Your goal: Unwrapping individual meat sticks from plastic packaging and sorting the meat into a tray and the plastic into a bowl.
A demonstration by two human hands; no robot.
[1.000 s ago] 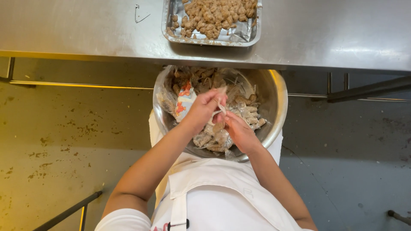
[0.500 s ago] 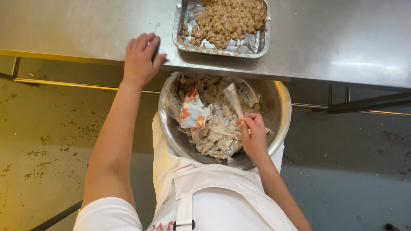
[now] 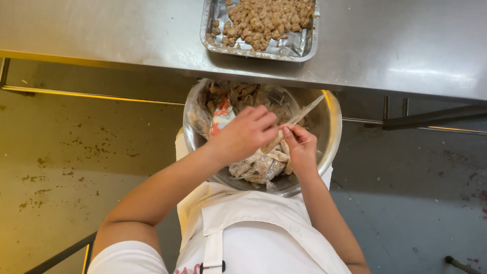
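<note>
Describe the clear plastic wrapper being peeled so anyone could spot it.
Find the steel bowl below the metal table edge. Above it, both hands pinch a clear plastic wrapper. Unlike the crumpled wrappers below, it stretches taut toward the rim.

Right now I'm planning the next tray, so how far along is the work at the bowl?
Done: the foil tray on the steel counter holds many coated pieces. In hand: left hand and right hand grip a floured plastic wrapper over the steel bowl. Left: more floured wrappers fill the bowl.
</note>
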